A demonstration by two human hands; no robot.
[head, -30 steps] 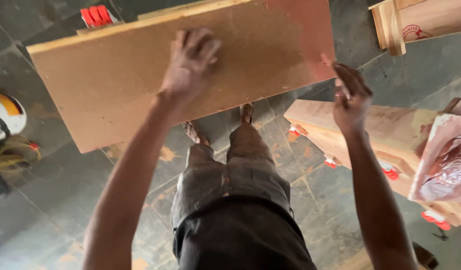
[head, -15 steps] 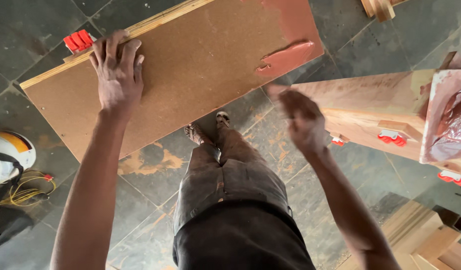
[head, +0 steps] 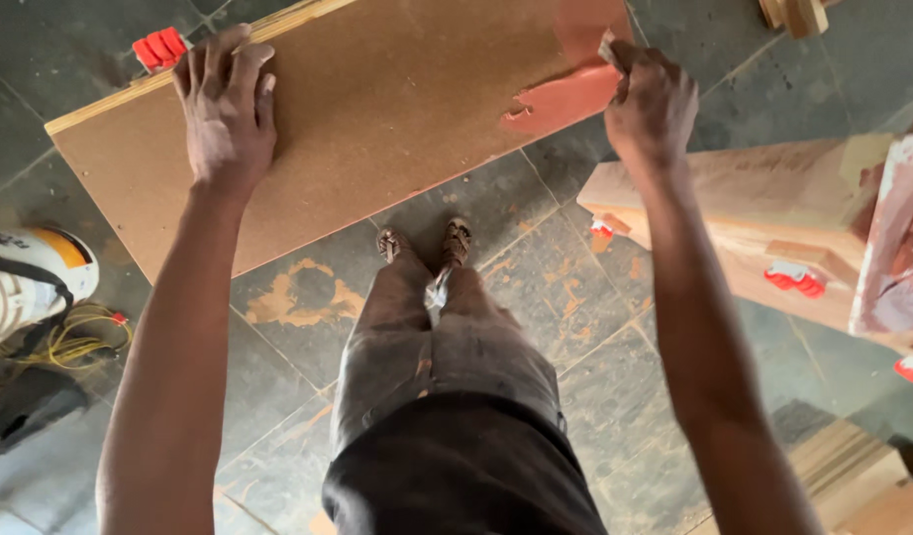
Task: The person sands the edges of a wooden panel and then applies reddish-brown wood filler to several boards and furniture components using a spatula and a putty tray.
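The left hand (head: 224, 99) lies flat and open on the brown board (head: 377, 109), which stands tilted over the tiled floor (head: 536, 267); the right hand (head: 650, 104) is clenched around a small pale tool (head: 607, 48), pressed to the red paste (head: 565, 99).

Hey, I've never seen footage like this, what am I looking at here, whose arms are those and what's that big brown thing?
The picture comes from a camera worn on a person's head, looking straight down, so the two arms are the wearer's own, with their legs and feet below. The left hand lies flat on a large brown board, near its far edge. The right hand is closed around something small, pressed against a patch of reddish paste on the board; what it grips is too hidden to name. Below is a dark tiled floor. A red clamp handle shows behind the board, a white and yellow helmet lies at left, and a wooden piece stands at right.
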